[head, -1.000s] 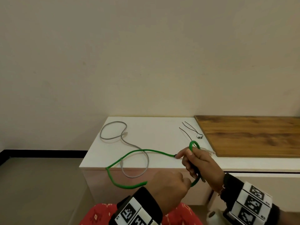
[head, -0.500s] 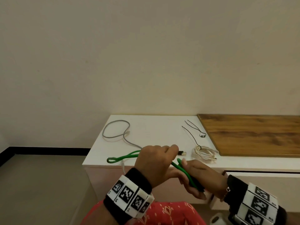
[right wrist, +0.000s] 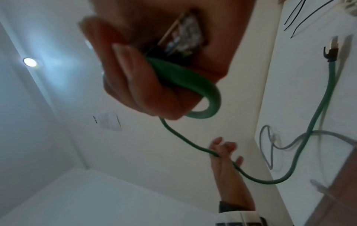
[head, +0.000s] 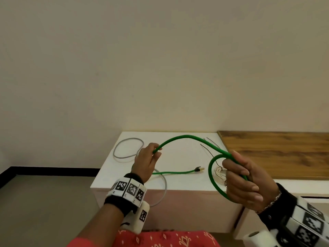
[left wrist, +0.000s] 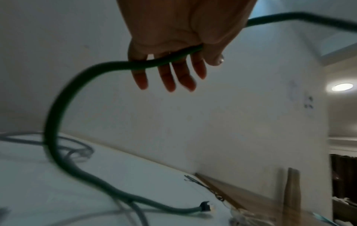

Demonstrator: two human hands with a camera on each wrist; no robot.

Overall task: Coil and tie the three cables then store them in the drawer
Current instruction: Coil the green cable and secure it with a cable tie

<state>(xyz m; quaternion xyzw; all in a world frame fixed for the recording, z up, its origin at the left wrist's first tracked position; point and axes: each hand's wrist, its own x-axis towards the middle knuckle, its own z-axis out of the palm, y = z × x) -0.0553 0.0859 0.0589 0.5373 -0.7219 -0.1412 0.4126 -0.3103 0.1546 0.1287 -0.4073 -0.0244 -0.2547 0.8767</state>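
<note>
A green cable (head: 185, 138) arcs in the air between my two hands above the white cabinet top (head: 178, 152). My right hand (head: 243, 179) grips a loop of the green cable (right wrist: 185, 79) at the right. My left hand (head: 147, 161) pinches the green cable (left wrist: 154, 62) further along, between thumb and fingers. Its free end with a plug (head: 199, 169) lies on the top. A grey cable (head: 128, 148) lies loose at the left, part of it hanging over the front edge. A coiled white cable (head: 219, 174) sits behind the green loop. Thin black ties (head: 207, 148) lie near the wooden board.
A wooden board (head: 274, 154) covers the right part of the cabinet top. The cabinet stands against a plain wall (head: 160, 68), with grey floor (head: 44, 202) to the left. A dark gap in the cabinet front (head: 315, 196) shows at the right.
My left hand has moved left and up, away from the right hand, drawing a length of green cable into a raised arc. The right hand keeps its loop and has risen slightly.
</note>
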